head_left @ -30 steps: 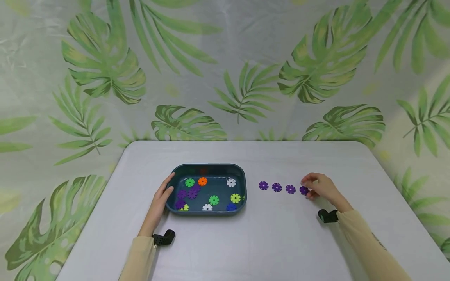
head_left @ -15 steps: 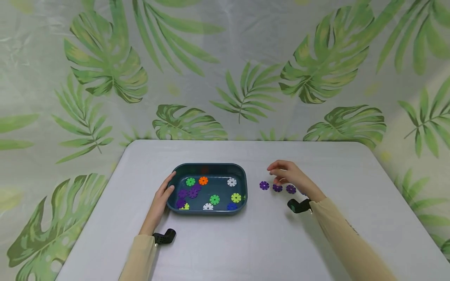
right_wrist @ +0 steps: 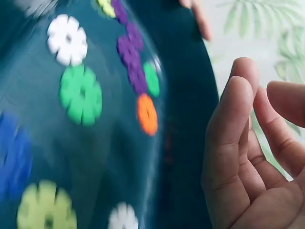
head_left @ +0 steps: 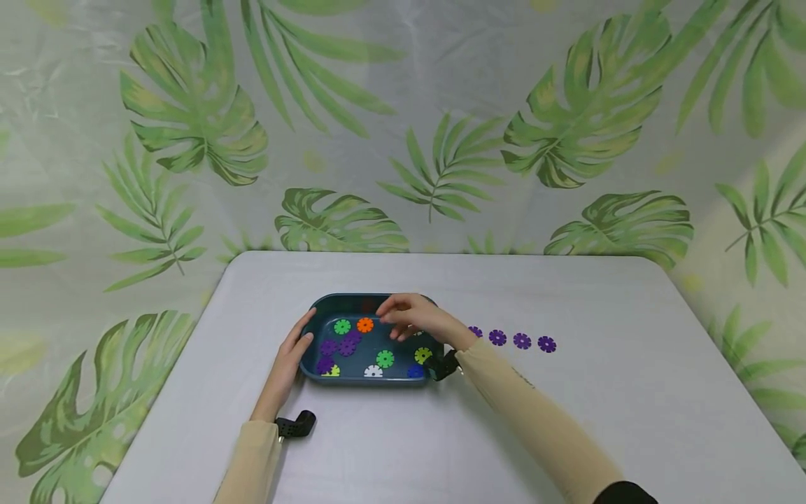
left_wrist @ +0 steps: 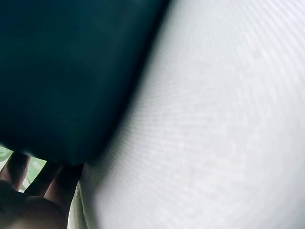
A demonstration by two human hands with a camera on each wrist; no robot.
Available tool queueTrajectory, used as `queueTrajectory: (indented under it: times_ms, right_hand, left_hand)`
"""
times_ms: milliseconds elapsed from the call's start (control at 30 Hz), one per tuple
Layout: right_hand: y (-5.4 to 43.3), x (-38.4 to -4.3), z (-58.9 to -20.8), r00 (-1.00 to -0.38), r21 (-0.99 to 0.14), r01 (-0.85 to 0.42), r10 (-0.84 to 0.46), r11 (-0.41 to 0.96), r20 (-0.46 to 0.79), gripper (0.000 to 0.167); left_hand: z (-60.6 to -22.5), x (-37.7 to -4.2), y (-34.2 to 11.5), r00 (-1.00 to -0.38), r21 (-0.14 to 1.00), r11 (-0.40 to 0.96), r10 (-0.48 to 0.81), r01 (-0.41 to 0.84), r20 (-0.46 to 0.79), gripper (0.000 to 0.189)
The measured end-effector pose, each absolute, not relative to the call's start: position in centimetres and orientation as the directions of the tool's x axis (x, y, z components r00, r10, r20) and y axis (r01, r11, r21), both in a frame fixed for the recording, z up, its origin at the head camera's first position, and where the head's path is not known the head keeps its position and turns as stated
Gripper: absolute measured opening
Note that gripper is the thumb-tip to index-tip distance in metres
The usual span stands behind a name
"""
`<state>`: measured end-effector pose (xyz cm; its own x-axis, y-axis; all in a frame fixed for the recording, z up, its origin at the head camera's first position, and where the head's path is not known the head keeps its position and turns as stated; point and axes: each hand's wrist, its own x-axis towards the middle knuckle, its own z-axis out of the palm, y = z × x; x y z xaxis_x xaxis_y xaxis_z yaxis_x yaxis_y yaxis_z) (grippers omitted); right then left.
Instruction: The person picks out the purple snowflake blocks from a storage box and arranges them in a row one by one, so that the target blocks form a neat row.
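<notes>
In the head view, a dark teal tray [head_left: 365,382] holds flat, notched plastic discs. My left hand [head_left: 291,355] grips its left side, thumb over the rim and fingers along the outer wall. My right hand [head_left: 420,318] hovers over the tray's right part, loosely bent and holding nothing; the right wrist view shows a gap between thumb and fingertips. Inside lie overlapping purple discs [head_left: 347,346], an orange disc [right_wrist: 147,114], green discs [right_wrist: 81,94], white discs [right_wrist: 67,39], yellow discs [right_wrist: 46,208] and a blue disc [right_wrist: 13,155]. The right hand partly hides one white disc.
Several purple discs [head_left: 522,341] lie in a row on the white table [head_left: 390,448] right of the tray; the right forearm partly covers the leftmost. Leaf-printed cloth [head_left: 441,105] hangs behind the table's back edge.
My right hand has left the rightmost purple disc, which stays on the table, and moved left over the row to above the tray. My left hand has stayed at the tray.
</notes>
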<state>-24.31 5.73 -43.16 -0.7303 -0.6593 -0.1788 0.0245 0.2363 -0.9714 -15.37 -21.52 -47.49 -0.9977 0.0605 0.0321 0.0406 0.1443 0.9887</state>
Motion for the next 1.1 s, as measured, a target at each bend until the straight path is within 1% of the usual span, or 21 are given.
queueTrajectory:
  times_ms: [100,267,333,467,633,767,1000,1100]
  right_hand:
    - [3.5,-24.5,-43.3,-0.695,-0.967,0.026,-0.690,0.255,-0.201,0.031]
    - [0.8,-24.9,-43.7,-0.661,-0.949,0.053,-0.701,0.311,-0.267,0.028]
    - [0.0,-25.0,-44.0,-0.649,-0.938,0.064,-0.700,0.341,-0.298,0.027]
    - [-1.2,-25.2,-44.8,-0.613,-0.914,0.075,-0.704,0.399,-0.358,0.029]
    - [-2.2,-25.3,-45.8,-0.576,-0.897,0.115,-0.707,0.426,-0.410,0.031]
    - [-2.7,-25.3,-46.1,-0.570,-0.892,0.120,-0.705,0.435,-0.421,0.032]
    - [-3.0,-25.4,-46.2,-0.562,-0.889,0.080,-0.716,0.452,-0.414,0.035]
    - [-3.2,-25.3,-46.3,-0.573,-0.885,0.065,-0.709,0.461,-0.411,0.032]
  left_hand:
    - [-47.5,-15.4,-21.6,-0.997,0.989,0.143,0.062,0.043,0.034,0.048]
    - [-47.5,-15.4,-21.6,-0.997,0.989,0.143,0.071,0.046,0.036,0.048]
    - [-47.5,-15.4,-21.6,-0.997,0.988,0.144,0.073,0.047,0.037,0.048]
    - [-47.6,-15.4,-21.7,-0.997,0.988,0.144,0.075,0.045,0.035,0.048]
    - [-47.6,-15.4,-21.7,-0.997,0.989,0.141,0.072,0.042,0.032,0.048]
    - [-47.6,-15.4,-21.7,-0.996,0.990,0.134,0.077,0.051,0.041,0.048]
    - [-47.6,-15.4,-21.7,-0.996,0.990,0.129,0.081,0.054,0.043,0.048]
    - [-47.7,-15.4,-21.7,-0.996,0.991,0.124,0.080,0.050,0.040,0.048]
